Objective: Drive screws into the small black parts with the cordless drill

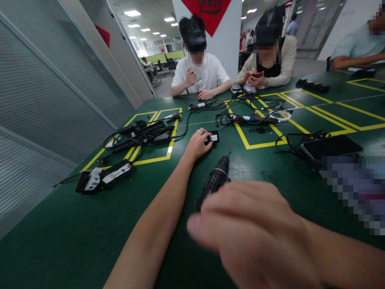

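My left hand [198, 143] reaches far forward, its fingers curled over a small black piece with a white label [214, 138] on the green table. A black cordless drill [217, 176] with a long bit lies between my arms, pointing away from me. Its rear end and handle are partly hidden behind my right hand [255, 228]. This hand is close to the camera, above the table and blurred, with its fingers bent in towards the thumb. What it may hold is hidden.
To the left lie tangled black cables and adapters [144, 134] and black pieces with white labels [117, 173]. Ahead are an electric screwdriver with cables [252, 119] and yellow tape outlines [248, 147]. A phone-like black device [331, 147] lies right. Two people sit opposite, another at far right.
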Motion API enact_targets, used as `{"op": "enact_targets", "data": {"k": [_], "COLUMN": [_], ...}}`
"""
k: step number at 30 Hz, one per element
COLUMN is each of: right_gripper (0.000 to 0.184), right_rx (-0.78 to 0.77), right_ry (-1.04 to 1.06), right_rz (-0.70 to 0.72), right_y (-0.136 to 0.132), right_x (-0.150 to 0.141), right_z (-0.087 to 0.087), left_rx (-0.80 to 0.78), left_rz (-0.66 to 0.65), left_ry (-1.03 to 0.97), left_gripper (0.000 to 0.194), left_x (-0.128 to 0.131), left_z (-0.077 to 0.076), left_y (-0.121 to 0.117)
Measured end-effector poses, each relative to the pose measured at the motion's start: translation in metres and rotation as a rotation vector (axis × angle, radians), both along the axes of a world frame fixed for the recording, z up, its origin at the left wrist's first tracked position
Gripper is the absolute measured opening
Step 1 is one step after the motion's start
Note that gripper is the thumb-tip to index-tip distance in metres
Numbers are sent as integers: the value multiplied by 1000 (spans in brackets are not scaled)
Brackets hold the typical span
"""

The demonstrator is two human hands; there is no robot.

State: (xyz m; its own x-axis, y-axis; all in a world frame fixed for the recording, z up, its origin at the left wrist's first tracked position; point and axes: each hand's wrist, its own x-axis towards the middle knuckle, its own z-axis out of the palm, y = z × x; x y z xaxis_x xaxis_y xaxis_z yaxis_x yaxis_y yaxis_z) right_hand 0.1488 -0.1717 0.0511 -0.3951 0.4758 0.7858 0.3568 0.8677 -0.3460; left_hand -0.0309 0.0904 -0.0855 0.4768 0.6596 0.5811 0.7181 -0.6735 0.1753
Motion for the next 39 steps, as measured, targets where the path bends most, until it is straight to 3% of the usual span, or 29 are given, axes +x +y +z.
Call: {"op": "enact_targets", "data": {"k": [2,6,11,15,20,27,30,33,35,37,39], "right_gripper": [23,21,22,23,23,26,28,30,42,45,37], "right_rx": [27,-300,-662,-740,-719,-471,-459,-515,-617,-776,-901], "right_ry": [-44,0,193,253,255,44,38,208,398,562,643], "right_rz": [33,-171,-203,-184,-198,-267,-260,-290,-279,-173,-28], "right_y": [47,133,181,192,193,181,182,189,195,199,202], "right_x": [-7,-14,-5,1,2,-3,-5,-3,0,3,7], "right_z": [-17,-54,-93,-109,-113,-119,-121,-121,-119,-116,-114], "left_rx": [-31,-54,-3,23,-12,24,52,103,125,130,133], "left_rz": [9,-2,40,111,168,162,154,113,45,-52,-134], "left_ry": [-40,-56,16,102,47,-7,-7,-16,-11,21,60], "left_gripper": [34,30,30,30,33,31,30,32,32,30,31], "left_x": [-2,-6,-4,-1,1,-3,-4,4,15,28,39], "left_z": [-1,-3,-1,3,3,-4,1,10,16,20,21], "left_y": [1,2,-1,-6,-9,-2,-6,-15,-23,-29,-33]}}
